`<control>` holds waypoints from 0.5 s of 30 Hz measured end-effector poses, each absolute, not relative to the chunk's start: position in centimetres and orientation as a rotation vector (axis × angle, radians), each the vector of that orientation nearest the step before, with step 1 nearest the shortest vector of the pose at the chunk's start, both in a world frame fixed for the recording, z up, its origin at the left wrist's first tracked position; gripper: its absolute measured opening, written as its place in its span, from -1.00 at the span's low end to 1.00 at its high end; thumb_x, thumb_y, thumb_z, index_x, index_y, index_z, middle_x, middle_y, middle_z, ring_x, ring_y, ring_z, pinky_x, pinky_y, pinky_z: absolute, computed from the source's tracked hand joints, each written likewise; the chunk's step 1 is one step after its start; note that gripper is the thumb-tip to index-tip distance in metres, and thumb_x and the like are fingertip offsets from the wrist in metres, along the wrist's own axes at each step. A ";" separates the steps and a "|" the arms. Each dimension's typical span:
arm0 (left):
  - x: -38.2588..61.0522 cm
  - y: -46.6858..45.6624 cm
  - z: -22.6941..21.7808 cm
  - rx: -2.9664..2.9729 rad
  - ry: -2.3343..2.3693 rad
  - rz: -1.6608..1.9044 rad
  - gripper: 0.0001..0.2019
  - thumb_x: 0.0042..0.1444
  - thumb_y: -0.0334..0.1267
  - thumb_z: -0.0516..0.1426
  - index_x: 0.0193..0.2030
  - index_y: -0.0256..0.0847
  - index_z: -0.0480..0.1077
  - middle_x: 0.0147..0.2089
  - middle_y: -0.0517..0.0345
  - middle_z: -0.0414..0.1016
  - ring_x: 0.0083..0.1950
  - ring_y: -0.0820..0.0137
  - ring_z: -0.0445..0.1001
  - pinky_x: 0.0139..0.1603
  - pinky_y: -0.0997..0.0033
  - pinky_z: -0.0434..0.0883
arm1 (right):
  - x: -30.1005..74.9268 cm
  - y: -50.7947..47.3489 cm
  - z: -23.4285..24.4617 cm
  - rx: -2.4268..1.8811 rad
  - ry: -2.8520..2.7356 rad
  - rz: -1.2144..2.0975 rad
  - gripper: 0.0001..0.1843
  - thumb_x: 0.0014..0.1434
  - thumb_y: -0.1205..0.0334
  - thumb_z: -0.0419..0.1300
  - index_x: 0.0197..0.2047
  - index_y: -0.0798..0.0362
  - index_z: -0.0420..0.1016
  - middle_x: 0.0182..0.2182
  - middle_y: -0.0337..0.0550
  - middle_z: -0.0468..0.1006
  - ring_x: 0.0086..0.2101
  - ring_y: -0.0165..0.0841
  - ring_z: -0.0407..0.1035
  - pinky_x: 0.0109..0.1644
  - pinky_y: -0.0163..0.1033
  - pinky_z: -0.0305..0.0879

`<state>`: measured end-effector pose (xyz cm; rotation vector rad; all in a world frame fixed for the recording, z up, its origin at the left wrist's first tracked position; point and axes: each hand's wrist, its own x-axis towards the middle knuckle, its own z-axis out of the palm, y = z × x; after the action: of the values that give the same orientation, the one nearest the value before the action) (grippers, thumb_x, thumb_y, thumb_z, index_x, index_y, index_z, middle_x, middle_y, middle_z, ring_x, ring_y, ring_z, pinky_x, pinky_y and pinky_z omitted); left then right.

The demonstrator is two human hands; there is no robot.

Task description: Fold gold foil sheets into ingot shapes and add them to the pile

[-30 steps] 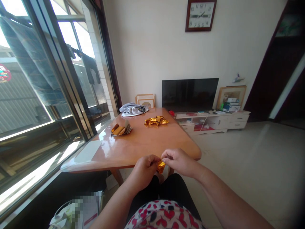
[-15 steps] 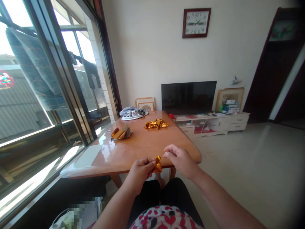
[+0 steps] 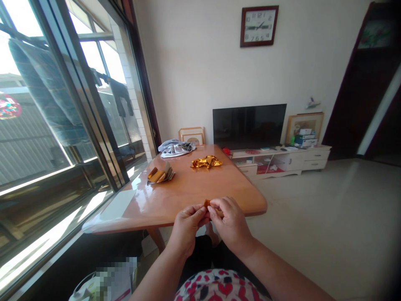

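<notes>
room, sunlit from the left: one pale wall [image 3: 188, 75], one tall window [image 3: 83, 92] with dark frame, clothes hanging beyond the glass. one table [image 3: 191, 192], wooden, glossy, rounded at the corners; we find it directly before the person. one cabinet [image 3: 294, 161], white, low, beyond the table to the right. one tv [image 3: 249, 127], black-screened, standing on the cabinet. one clock [image 3: 259, 26], square, brown-rimmed, high on the wall. one bundle of cloth [image 3: 175, 149], grey, at the table's far left. two hands, bare, close together by the table's near edge: left hand [image 3: 187, 223], thumb and fingers pinching one side of the piece; right hand [image 3: 230, 215], thumb and fingertips pinching the other. one heap [image 3: 206, 162], crumpled gold foil, towards the table's far end. one stack [image 3: 160, 174], orange-brown sheets on darker wrapping, left of the heap and nearer us. one piece [image 3: 207, 203], small, orange-brown, held between both hands' fingertips; we see only its upper part.
</notes>
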<state>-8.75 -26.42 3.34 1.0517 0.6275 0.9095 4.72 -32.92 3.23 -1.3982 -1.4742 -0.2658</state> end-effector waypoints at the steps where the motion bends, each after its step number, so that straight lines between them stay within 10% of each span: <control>1: -8.7 -26.4 3.3 1.048 0.628 0.914 -0.66 -0.09 -0.13 0.43 -0.21 -0.29 0.61 -0.18 -0.03 0.64 -0.13 0.30 0.59 -0.03 0.35 0.50 | 4.7 -32.8 3.2 -1.405 -1.474 -0.283 -0.91 0.29 0.31 0.16 -0.18 -0.02 0.49 -0.27 -0.09 0.55 -0.19 -0.20 0.38 -0.07 -0.12 0.32; 15: -8.0 -27.1 3.3 1.019 0.592 0.957 -0.68 -0.04 -0.17 0.41 -0.18 -0.32 0.62 -0.13 -0.08 0.64 -0.09 0.26 0.56 0.00 0.32 0.49 | 4.8 -32.8 3.3 -1.479 -1.522 -0.419 -0.83 0.37 0.30 0.10 -0.26 0.00 0.48 -0.34 -0.09 0.53 -0.23 -0.21 0.36 -0.09 -0.13 0.25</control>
<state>-7.99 -27.12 3.25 1.0186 0.5918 0.9570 4.78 -32.79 3.26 -1.4789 -1.5223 -0.4186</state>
